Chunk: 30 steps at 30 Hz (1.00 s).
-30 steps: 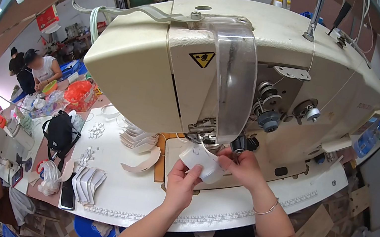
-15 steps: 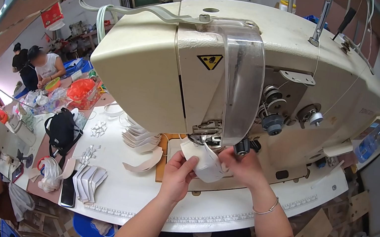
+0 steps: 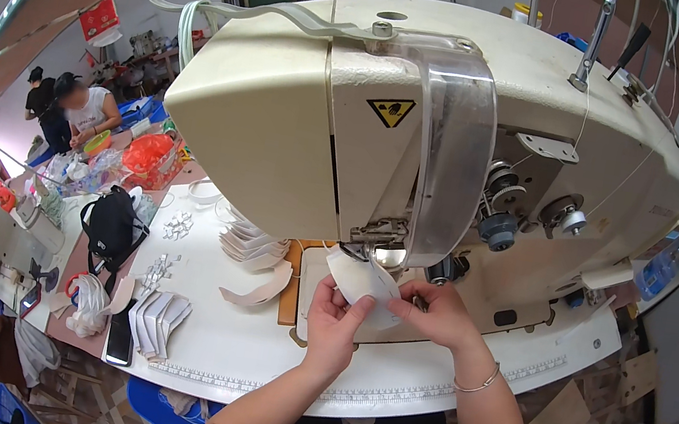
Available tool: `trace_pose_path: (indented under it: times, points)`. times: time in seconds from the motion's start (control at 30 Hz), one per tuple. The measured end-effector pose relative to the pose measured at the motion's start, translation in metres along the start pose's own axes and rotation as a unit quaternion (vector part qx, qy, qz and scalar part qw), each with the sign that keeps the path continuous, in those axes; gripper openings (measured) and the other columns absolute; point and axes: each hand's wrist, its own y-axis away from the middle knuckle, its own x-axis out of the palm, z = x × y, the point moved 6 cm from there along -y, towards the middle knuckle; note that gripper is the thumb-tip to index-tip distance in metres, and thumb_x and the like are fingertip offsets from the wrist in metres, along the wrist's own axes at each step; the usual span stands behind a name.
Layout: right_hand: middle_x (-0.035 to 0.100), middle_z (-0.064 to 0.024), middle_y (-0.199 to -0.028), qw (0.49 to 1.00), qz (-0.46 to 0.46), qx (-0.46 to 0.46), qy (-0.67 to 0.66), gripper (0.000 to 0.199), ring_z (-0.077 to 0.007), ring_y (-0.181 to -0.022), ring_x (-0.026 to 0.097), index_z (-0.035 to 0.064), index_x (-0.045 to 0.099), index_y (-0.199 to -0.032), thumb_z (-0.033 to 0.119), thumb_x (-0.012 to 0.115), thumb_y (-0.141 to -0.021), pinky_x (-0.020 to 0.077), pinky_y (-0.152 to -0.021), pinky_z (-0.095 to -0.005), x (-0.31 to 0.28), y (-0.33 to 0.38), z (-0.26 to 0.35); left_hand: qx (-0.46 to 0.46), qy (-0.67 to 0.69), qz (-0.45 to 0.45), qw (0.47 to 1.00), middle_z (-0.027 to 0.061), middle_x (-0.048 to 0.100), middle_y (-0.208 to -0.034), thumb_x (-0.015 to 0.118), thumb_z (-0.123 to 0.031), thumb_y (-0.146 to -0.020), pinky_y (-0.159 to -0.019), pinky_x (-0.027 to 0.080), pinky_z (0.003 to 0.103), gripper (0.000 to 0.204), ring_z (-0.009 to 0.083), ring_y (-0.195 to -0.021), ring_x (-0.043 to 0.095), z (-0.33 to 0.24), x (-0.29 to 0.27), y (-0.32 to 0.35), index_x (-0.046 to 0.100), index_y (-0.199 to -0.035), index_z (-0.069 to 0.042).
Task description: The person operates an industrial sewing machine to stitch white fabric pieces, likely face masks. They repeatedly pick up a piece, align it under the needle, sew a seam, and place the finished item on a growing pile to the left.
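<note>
A curved white fabric-like piece (image 3: 364, 280) is held up in front of the needle area of a large cream sewing machine (image 3: 255, 126). My left hand (image 3: 337, 312) pinches its lower left part, thumb on the face toward me. At the piece's right edge, the thumb and fingers of my right hand (image 3: 441, 316) close on it. A small dark thing shows by the right fingers; its kind is too unclear to tell. The machine head hides the needle and the top of the piece.
Left of the machine lie stacked white curved pieces (image 3: 251, 244), a single curved strip (image 3: 257, 286), folded white pieces (image 3: 157, 323), a phone (image 3: 120, 335) and a black bag (image 3: 111, 232). A ruler strip (image 3: 381, 391) edges the table. Other people sit or stand at far left.
My right hand has come from beside the machine's black knob down to the piece's right edge. The piece is turned flatter toward me, and my left hand has shifted slightly right.
</note>
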Motion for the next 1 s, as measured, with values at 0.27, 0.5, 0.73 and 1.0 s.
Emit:
trace_pose_path:
  times: [0.27,0.5,0.73,1.0]
  points:
    - [0.053,-0.0007,-0.059,1.000,0.001,-0.020,-0.020,0.025,-0.0069,-0.056,0.044,0.0010,0.062,-0.078,0.025,0.067,-0.073,0.0374,-0.051,-0.0229,0.009,-0.003,0.004,-0.060,0.008,0.027,0.998,0.0079,0.060,-0.095,0.061,-0.003,-0.078,-0.073,0.048,0.026,0.040,0.0137,-0.086,0.058,-0.014,-0.008,-0.019,0.041,-0.112,0.000]
    - [0.054,-0.0014,-0.061,0.999,0.016,0.004,-0.031,0.024,-0.0079,-0.056,0.045,0.0007,0.062,-0.078,0.024,0.066,-0.073,0.0384,-0.053,-0.0225,0.018,-0.003,0.002,-0.102,-0.029,0.038,0.994,0.0035,0.061,-0.087,0.062,-0.004,-0.077,-0.067,0.049,0.024,0.038,0.0107,-0.079,0.059,-0.020,-0.017,-0.031,0.045,-0.110,-0.001]
    - [0.055,-0.0015,-0.063,0.999,0.002,-0.004,-0.036,0.024,-0.0078,-0.058,0.046,0.0005,0.062,-0.080,0.023,0.066,-0.074,0.0389,-0.054,-0.0227,0.022,-0.003,0.003,-0.112,0.019,0.042,0.993,0.0022,0.061,-0.085,0.063,-0.004,-0.076,-0.064,0.050,0.024,0.035,0.0099,-0.077,0.058,-0.020,-0.020,-0.045,0.048,-0.108,-0.001]
    - [0.055,0.0030,-0.063,0.998,-0.027,0.016,-0.052,0.017,-0.0031,-0.057,0.044,0.0005,0.061,-0.078,0.016,0.066,-0.075,0.0373,-0.053,-0.0197,0.021,-0.008,0.004,-0.096,0.043,-0.061,0.993,0.0021,0.058,-0.083,0.060,-0.008,-0.079,-0.060,0.049,0.023,0.025,0.0093,-0.072,0.057,-0.006,-0.029,-0.037,0.049,-0.102,-0.002]
